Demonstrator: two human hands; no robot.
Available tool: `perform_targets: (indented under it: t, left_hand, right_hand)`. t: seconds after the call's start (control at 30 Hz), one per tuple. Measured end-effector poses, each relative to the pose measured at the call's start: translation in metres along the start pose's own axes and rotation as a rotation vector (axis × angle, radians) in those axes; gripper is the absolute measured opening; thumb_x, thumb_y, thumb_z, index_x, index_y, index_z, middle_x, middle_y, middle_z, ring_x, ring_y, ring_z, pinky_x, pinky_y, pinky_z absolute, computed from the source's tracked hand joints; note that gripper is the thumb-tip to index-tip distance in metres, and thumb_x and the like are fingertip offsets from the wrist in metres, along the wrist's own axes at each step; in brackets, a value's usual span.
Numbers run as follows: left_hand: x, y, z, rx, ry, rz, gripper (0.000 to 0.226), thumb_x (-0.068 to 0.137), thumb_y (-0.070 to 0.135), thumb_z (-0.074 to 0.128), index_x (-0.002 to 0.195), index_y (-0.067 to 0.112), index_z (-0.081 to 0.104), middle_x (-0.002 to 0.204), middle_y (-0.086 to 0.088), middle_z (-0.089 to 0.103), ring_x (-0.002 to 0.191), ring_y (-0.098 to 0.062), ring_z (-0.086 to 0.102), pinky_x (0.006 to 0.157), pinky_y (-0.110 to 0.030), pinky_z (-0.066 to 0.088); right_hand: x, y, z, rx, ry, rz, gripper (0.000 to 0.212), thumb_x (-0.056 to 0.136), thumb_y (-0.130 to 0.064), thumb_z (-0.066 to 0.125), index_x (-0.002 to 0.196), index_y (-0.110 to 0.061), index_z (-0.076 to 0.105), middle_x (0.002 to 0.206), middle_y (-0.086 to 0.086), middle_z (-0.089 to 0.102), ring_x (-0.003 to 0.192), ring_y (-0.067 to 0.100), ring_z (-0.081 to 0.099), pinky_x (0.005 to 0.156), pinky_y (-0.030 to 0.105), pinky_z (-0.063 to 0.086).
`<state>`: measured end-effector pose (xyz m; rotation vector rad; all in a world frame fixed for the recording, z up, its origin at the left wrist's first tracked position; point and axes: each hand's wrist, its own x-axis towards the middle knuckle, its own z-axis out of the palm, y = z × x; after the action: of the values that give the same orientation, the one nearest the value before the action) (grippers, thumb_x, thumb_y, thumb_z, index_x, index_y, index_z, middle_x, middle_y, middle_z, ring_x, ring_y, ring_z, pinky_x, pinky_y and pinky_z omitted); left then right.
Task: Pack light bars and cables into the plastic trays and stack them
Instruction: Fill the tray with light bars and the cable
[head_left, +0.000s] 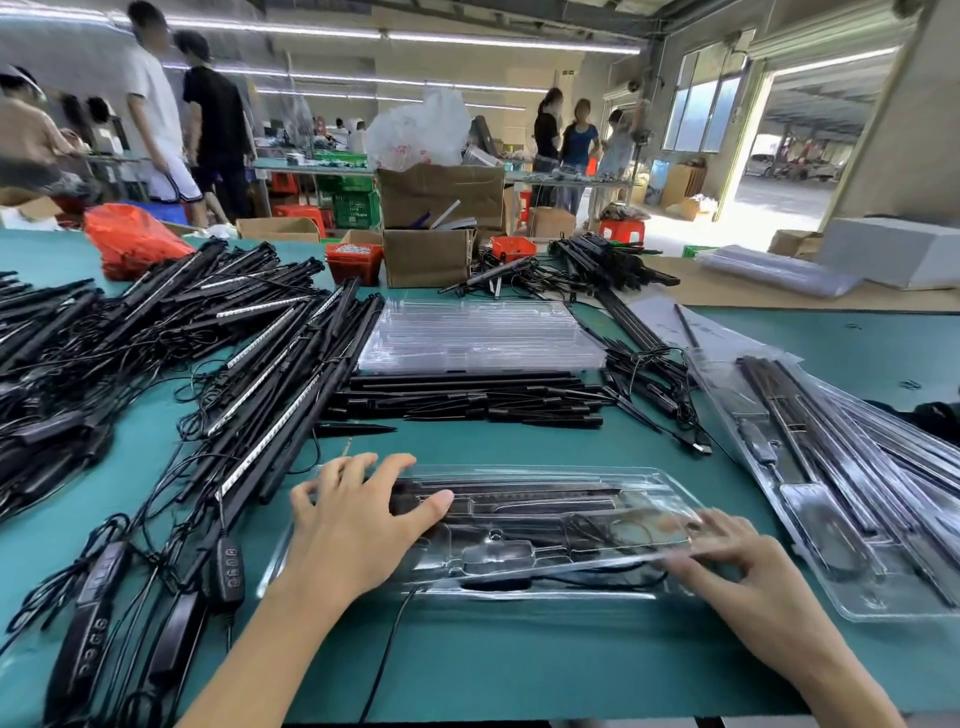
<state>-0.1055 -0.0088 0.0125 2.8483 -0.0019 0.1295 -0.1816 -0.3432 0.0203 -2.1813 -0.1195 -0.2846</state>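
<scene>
Green table (519, 654) has a bare strip along the near edge, in front of the tray and btwn the two forearms. Everything else is hemmed in. Big tangle of loose light bars (171, 332) w/ cables and controllers fills the left side right up to the tray's left end, a row of black stakes (467, 397) lies across just behind it, and a stack of packed trays (852, 499) sits angled on the right, near the tray's right end.

The clear tray (524, 525) lies flat near the front edge, long side across, w/ dark bars and a coiled cable visible under the plastic. One cable (389, 639) trails out the front edge toward the person. Left hand (353, 525) lies on the tray's left end, fingers spread and straight, thumb pressed on the plastic. Right hand (737, 561) is at the right end, fingers curled and pinching the tray's rim, tho it's a bit motion-blurred.

Further back a stack of empty clear trays (478, 335) sits mid-table, then cardboard boxes (431, 228), a red basket (356, 260) and an orange bag (132, 236). Room's a workshop w/ ppl standing at other benches, strip lights overhead, open doorway far right.
</scene>
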Motion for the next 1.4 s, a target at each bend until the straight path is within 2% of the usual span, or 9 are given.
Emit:
perform_targets:
  t: [0.37,0.57,0.73,0.83,0.9,1.03,1.17,1.27,1.4]
  left_hand:
    - [-0.001,-0.001,0.002,0.010,0.010,0.004,0.077,0.079,0.087,0.016,0.143,0.049,0.033,0.151,0.013,0.035,0.143,-0.013,0.017,0.112,-0.045,0.013]
    - [0.005,-0.003,0.000,-0.042,-0.025,-0.015,0.076,0.077,0.089,0.017,0.139,0.051,0.036,0.148,0.015,0.038,0.141,-0.011,0.018,0.110,-0.045,0.013]
    - [0.008,-0.003,0.003,-0.028,-0.044,-0.025,0.076,0.076,0.090,0.016,0.139,0.051,0.035,0.147,0.015,0.037,0.141,-0.013,0.016,0.110,-0.046,0.012]
    - [0.009,-0.002,0.003,-0.042,-0.056,-0.030,0.078,0.073,0.091,0.015,0.137,0.052,0.036,0.146,0.015,0.037,0.141,-0.013,0.014,0.110,-0.046,0.012]
    - [0.009,-0.003,0.004,-0.042,-0.058,-0.031,0.078,0.073,0.091,0.015,0.137,0.052,0.036,0.145,0.015,0.037,0.140,-0.013,0.014,0.109,-0.046,0.012]
    - [0.011,-0.003,0.004,-0.035,-0.048,-0.032,0.075,0.076,0.091,0.018,0.137,0.051,0.037,0.145,0.015,0.038,0.141,-0.014,0.016,0.109,-0.046,0.012]
    - [0.013,-0.003,0.003,-0.033,-0.060,-0.036,0.080,0.071,0.092,0.014,0.137,0.052,0.036,0.146,0.014,0.038,0.141,-0.015,0.016,0.109,-0.047,0.013]
    - [0.013,-0.004,0.004,-0.039,-0.058,-0.037,0.080,0.071,0.093,0.014,0.136,0.052,0.036,0.145,0.014,0.038,0.140,-0.015,0.016,0.109,-0.048,0.013]
    - [0.013,-0.005,0.005,-0.038,-0.061,-0.034,0.077,0.072,0.093,0.015,0.135,0.053,0.035,0.144,0.015,0.037,0.140,-0.015,0.016,0.109,-0.049,0.013]
  right_hand:
    - [-0.004,0.007,-0.003,0.220,0.054,0.008,0.021,0.085,-0.001,0.072,0.081,-0.019,0.083,0.100,-0.004,0.071,0.102,0.011,0.061,0.080,0.015,0.042]
    - [-0.002,0.004,0.002,0.240,0.122,-0.060,0.016,0.077,-0.022,0.068,0.080,-0.025,0.083,0.095,-0.013,0.078,0.103,-0.008,0.063,0.089,0.001,0.039]
    - [-0.002,0.003,0.010,0.052,0.111,-0.025,0.040,0.085,-0.049,0.052,0.055,-0.027,0.066,0.065,-0.013,0.063,0.074,0.001,0.051,0.068,0.020,0.037]
    - [-0.002,-0.004,0.023,-0.079,0.071,-0.011,0.029,0.089,-0.050,0.041,0.078,-0.062,0.064,0.088,-0.047,0.060,0.100,-0.017,0.042,0.085,0.009,0.026]
    - [-0.001,-0.005,0.027,-0.206,0.081,-0.013,0.026,0.088,-0.055,0.040,0.096,-0.060,0.064,0.101,-0.045,0.060,0.110,-0.017,0.033,0.093,0.016,0.020]
    - [0.004,-0.010,0.029,-0.187,0.118,-0.019,0.022,0.081,-0.062,0.054,0.077,-0.056,0.074,0.077,-0.046,0.062,0.100,-0.005,0.049,0.092,0.035,0.025]
    - [0.004,-0.011,0.030,-0.116,0.110,0.032,0.020,0.067,-0.063,0.071,0.077,-0.047,0.079,0.090,-0.022,0.075,0.120,0.020,0.054,0.103,0.010,0.023]
    - [0.003,-0.016,0.026,-0.095,0.064,-0.021,0.014,0.077,-0.052,0.072,0.089,-0.059,0.074,0.101,-0.032,0.071,0.125,0.012,0.055,0.115,0.044,0.031]
    - [0.002,-0.021,0.025,-0.039,0.030,-0.032,0.026,0.081,-0.039,0.075,0.095,-0.061,0.071,0.110,-0.037,0.067,0.126,0.003,0.053,0.116,0.053,0.028]
